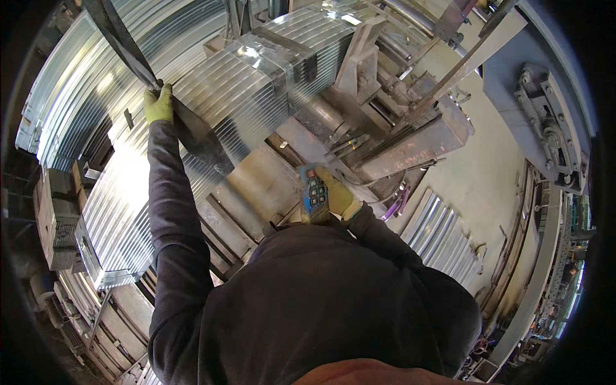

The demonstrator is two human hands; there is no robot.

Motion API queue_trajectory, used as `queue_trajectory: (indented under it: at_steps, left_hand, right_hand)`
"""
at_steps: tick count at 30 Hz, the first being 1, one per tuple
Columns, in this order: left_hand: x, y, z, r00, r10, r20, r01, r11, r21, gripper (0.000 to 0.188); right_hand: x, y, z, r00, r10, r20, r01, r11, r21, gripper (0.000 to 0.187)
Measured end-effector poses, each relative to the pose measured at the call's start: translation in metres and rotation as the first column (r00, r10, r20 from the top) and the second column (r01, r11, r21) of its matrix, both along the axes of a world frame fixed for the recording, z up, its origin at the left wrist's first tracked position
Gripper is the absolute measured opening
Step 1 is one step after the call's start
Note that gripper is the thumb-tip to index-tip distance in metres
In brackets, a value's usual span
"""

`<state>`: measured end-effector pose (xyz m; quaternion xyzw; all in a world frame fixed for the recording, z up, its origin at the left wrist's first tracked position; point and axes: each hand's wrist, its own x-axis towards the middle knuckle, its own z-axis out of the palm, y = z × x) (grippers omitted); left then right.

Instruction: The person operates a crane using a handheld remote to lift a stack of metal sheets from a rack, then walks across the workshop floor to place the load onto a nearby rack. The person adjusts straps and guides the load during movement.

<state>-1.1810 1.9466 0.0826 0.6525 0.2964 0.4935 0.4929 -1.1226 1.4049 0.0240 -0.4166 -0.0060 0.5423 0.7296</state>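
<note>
W/ your L hand [159, 108] gripping the dark strap [200, 133] by the shiny metal bars [215, 93] & your R hand [340, 194] holding the remote [307, 204] off to the strap's R, guide it gently, tap btns [314, 190] briefly & avoid pinch pts.

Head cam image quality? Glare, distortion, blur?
Head view: glare blows out part of the ribbed metal bundle beside the left sleeve; head view: fisheye bends straight edges toward a black rim; head view: the blue remote in the right hand is readable as a keypad, while far-right background detail is too small to identify.
</note>
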Motion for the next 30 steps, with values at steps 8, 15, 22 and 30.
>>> queue_trajectory:
  at_steps: [8,15,22,30]
  left_hand:
    - [0.0,-0.013,-0.007,0.995,-0.094,0.018,0.092,0.992,0.091,0.034]
    - [0.008,-0.018,0.024,0.996,-0.091,-0.009,0.091,0.995,0.039,0.036]
    - [0.021,0.0,0.047,0.989,-0.128,-0.078,0.136,0.986,0.098,0.031]
    - [0.016,-0.01,0.048,0.981,-0.184,-0.066,0.194,0.961,0.199,0.038]
  right_hand:
    - [0.007,-0.007,-0.002,0.995,-0.09,-0.054,0.085,0.993,-0.087,0.052]
    - [0.008,0.008,-0.004,0.999,-0.032,-0.019,0.03,0.997,-0.075,0.053]
    - [0.006,0.006,-0.007,0.999,-0.044,-0.011,0.043,0.998,-0.047,0.055]
    - [0.007,0.001,-0.023,0.983,0.046,0.18,-0.032,0.996,-0.08,0.043]
